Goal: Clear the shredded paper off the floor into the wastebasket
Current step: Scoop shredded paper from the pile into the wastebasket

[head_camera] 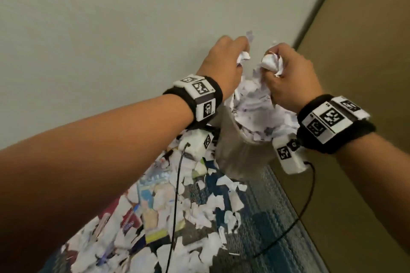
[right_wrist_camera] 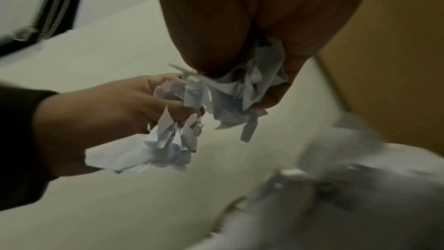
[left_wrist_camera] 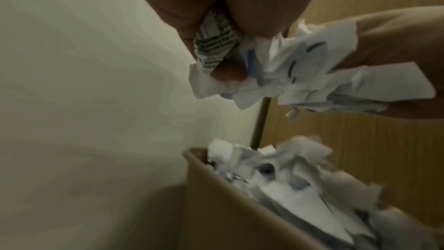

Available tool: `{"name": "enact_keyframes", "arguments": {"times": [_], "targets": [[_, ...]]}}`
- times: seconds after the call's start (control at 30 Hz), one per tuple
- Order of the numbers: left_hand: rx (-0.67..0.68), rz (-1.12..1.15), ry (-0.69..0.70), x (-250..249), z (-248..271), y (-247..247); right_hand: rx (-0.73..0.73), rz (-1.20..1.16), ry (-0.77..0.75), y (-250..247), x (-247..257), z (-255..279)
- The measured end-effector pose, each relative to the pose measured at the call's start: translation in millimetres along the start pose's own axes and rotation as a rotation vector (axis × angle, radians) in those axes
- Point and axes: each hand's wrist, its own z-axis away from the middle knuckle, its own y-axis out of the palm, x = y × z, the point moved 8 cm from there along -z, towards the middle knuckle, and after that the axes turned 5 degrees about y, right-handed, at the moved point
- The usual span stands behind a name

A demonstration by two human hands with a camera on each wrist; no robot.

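Both hands hover above a tan wastebasket (head_camera: pixel 233 157) heaped with torn white paper (head_camera: pixel 261 115). My left hand (head_camera: pixel 224 64) grips a wad of shredded paper (head_camera: pixel 244 56); the left wrist view shows printed scraps (left_wrist_camera: pixel 216 45) squeezed between its fingers. My right hand (head_camera: pixel 288 77) grips another crumpled wad (head_camera: pixel 271 64), which hangs from the fist in the right wrist view as loose strips (right_wrist_camera: pixel 247 90). The fists are close together, a small gap between them. More shredded paper (head_camera: pixel 199 206) covers the floor left of the basket. The basket rim (left_wrist_camera: pixel 192 157) stands directly below the left hand.
A pale wall (head_camera: pixel 111 29) rises behind the basket and a wooden panel (head_camera: pixel 366 51) stands to its right, forming a corner. Blue patterned carpet (head_camera: pixel 277 217) shows beside the scraps. Colourful printed sheets (head_camera: pixel 153 206) lie among the shreds. Black cables (head_camera: pixel 306 213) dangle from both wrist units.
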Motion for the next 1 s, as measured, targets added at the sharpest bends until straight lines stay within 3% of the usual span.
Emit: {"name": "enact_keyframes", "arguments": {"times": [0.13,0.23,0.37,0.53,0.67,0.77,0.9,1.0], "targets": [[0.246,-0.091,-0.002,-12,-1,87,0.04,0.061,0.147,16,-63,5],[0.515,-0.266,-0.087,2,23,136,0.218,0.191,0.207,49,-91,13],[0.765,-0.454,-0.098,13,46,170,0.474,0.321,0.377,67,-125,32],[0.984,-0.616,-0.14,29,58,197,0.65,0.408,0.353,79,-133,42],[1.093,-0.561,-0.158,24,64,202,0.876,0.508,0.36,96,-140,49],[1.155,-0.565,-0.096,9,63,202,0.934,0.6,0.304,98,-138,49],[1.082,-0.551,-0.129,18,52,200,0.923,0.607,0.279,90,-135,46],[0.907,-0.537,-0.07,9,37,186,0.832,0.531,0.268,84,-132,38]]}}
